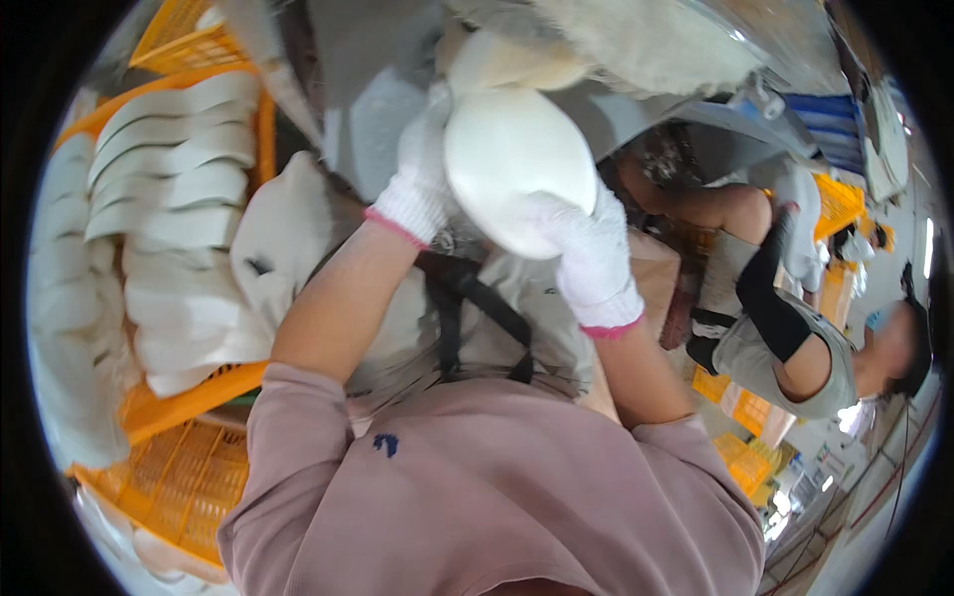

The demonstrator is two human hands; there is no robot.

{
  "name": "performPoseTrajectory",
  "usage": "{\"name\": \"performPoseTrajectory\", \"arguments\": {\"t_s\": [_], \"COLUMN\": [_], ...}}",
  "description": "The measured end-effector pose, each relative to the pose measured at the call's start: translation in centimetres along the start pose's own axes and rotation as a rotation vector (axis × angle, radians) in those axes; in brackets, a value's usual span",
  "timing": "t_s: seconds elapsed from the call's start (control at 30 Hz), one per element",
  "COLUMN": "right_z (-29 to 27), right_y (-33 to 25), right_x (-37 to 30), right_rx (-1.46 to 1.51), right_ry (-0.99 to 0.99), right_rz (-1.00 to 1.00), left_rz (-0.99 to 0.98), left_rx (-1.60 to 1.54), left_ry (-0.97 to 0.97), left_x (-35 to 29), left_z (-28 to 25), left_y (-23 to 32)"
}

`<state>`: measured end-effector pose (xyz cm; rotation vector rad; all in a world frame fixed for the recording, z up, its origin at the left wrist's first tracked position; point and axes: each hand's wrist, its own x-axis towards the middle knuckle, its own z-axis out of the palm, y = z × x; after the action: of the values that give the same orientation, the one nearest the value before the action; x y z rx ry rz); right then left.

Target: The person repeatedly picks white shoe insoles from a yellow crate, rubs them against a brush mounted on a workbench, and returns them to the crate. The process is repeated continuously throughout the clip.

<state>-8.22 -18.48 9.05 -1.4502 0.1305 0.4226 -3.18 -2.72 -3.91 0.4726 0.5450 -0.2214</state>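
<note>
A smooth white oval dish (512, 164), ceramic-looking, is held tilted in front of my chest. My left hand (425, 149), in a white knit glove with a pink cuff, grips its left edge; some of the fingers are hidden behind it. On the lower right side my right hand (588, 243), gloved the same way, has its thumb over the face and the other fingers around the edge. Just beyond the dish's far edge is a cream-coloured rounded piece (517, 62), partly covered, whose kind I cannot make out.
Stacks of similar white curved pieces (189, 189) fill an orange crate (179, 402) at my left. Below it stands another orange crate (189, 487). Shaggy whitish material (646, 45) covers the far side. A co-worker (795, 338) sits at the right, near more yellow-orange crates.
</note>
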Motion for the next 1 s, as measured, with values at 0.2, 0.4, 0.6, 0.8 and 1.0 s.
{"name": "performPoseTrajectory", "arguments": {"t_s": [0.2,0.4,0.6,0.8,1.0], "right_z": [0.4,-8.2,-27.1,-21.8,-8.9], "right_y": [0.0,6.2,15.8,13.9,8.3], "right_x": [1.3,-11.2,-23.2,-18.1,-12.4], "right_rx": [-0.275,-0.845,-1.536,-1.409,-1.022], "right_ry": [-0.177,-0.116,-0.028,0.087,-0.148], "right_rz": [-0.279,-0.249,0.353,0.049,-0.293], "left_rz": [0.173,1.009,1.077,0.45,1.031], "left_rx": [-0.204,2.378,1.759,2.68,2.351], "left_ry": [-0.214,0.14,0.294,-0.141,0.088], "left_x": [0.5,-9.6,-25.9,-32.3,-30.7], "left_z": [-0.3,-5.5,-13.5,-20.0,-20.8], "left_y": [0.9,-2.4,7.0,14.6,17.7]}}
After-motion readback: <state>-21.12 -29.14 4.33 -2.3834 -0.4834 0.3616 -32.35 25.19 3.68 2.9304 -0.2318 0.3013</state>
